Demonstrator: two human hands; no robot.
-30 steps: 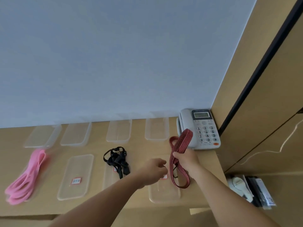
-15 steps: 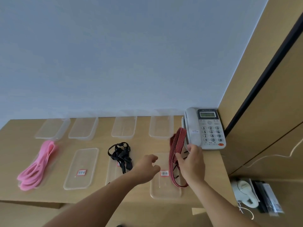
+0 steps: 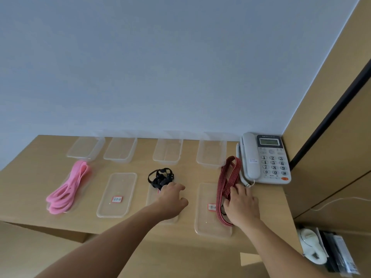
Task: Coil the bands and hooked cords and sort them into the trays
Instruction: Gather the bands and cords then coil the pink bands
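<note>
A red striped cord (image 3: 228,177) lies folded in loops across the right front flat tray (image 3: 206,225), its far end beside the phone. My right hand (image 3: 242,206) holds the cord's middle down on that tray, fingers curled over it. A black hooked cord (image 3: 160,177) sits bundled at the far end of the third flat tray (image 3: 150,197). My left hand (image 3: 172,197) hovers over that tray with loose fingers, its fingertips just short of the black bundle, holding nothing. A pink band (image 3: 68,189) lies coiled at the left.
Several deep clear tubs (image 3: 120,151) line the back of the wooden shelf. A labelled flat tray (image 3: 117,195) lies between the pink band and the black cord. A grey phone (image 3: 265,159) stands at the right, against a brown wall panel. The shelf's front edge runs below my forearms.
My right hand came down from mid-air and laid the red striped cord on the right front tray. My left hand moved forward toward the black cord.
</note>
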